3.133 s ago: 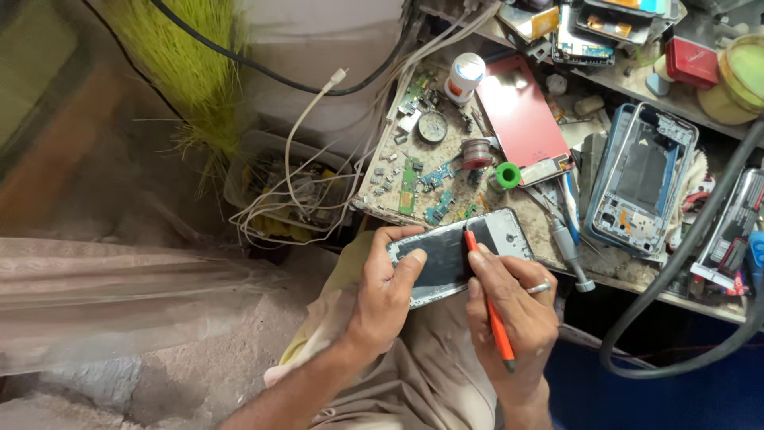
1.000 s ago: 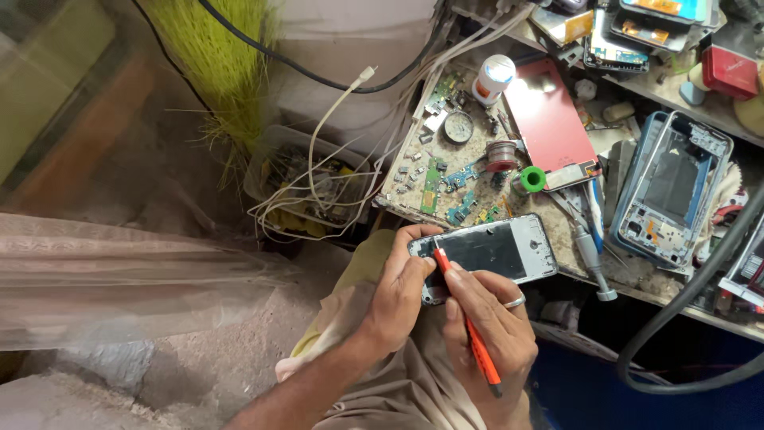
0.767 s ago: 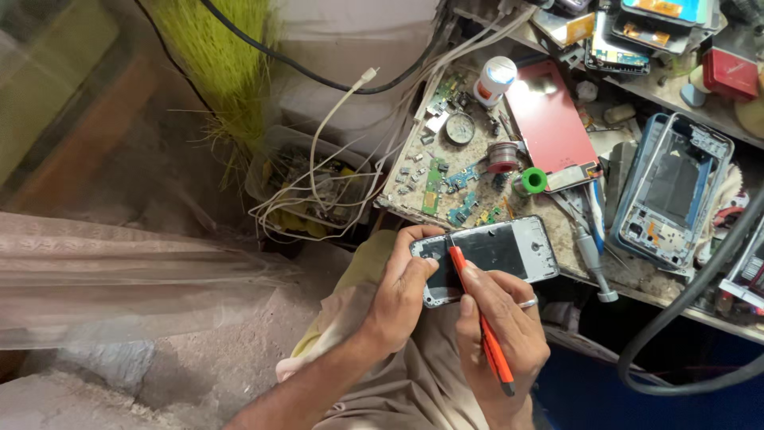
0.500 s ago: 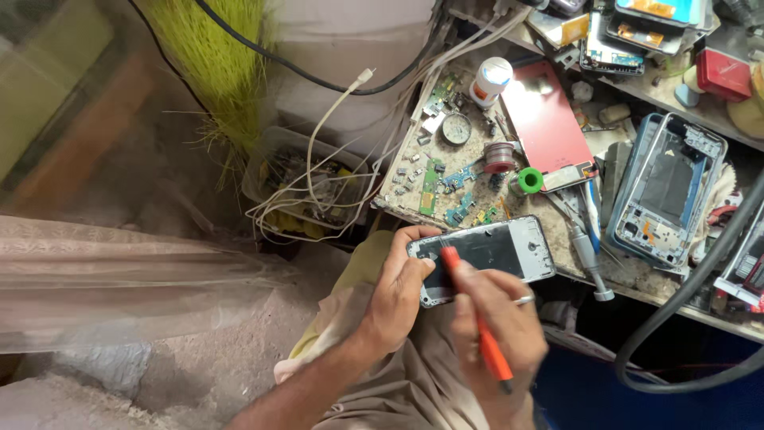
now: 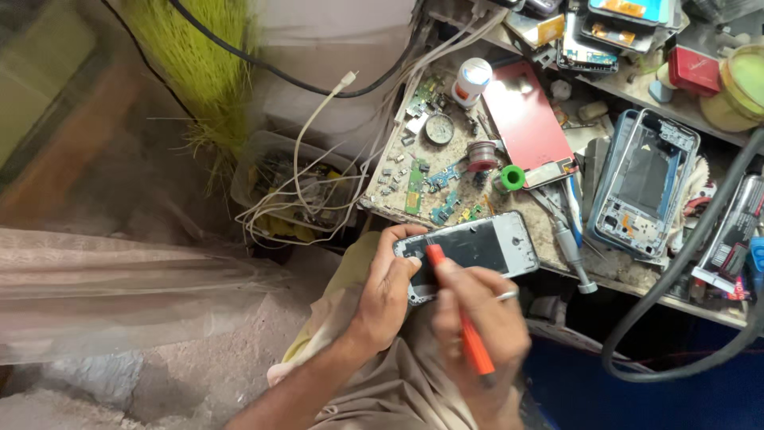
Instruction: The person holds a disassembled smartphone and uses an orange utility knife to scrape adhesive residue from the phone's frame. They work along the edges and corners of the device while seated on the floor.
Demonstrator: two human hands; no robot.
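Note:
My left hand (image 5: 387,291) grips the left end of an opened phone frame (image 5: 485,244), a silver-edged body with a dark inside, held over my lap at the workbench's front edge. My right hand (image 5: 481,306), a ring on one finger, holds an orange screwdriver (image 5: 461,322). Its tip rests on the phone's left part, close to my left thumb. The right hand is blurred by motion.
The cluttered workbench (image 5: 454,171) carries small circuit boards, a red phone back cover (image 5: 524,115), a blue phone frame (image 5: 643,183), a green tape roll (image 5: 511,177), a white bottle (image 5: 471,80) and screwdrivers. Tangled white cables (image 5: 298,199) and a thick black cable (image 5: 684,271) hang nearby.
The orange screwdriver's tip has shifted slightly left along the phone, and my right hand has moved with it. My left hand keeps its hold. The view has drifted a little.

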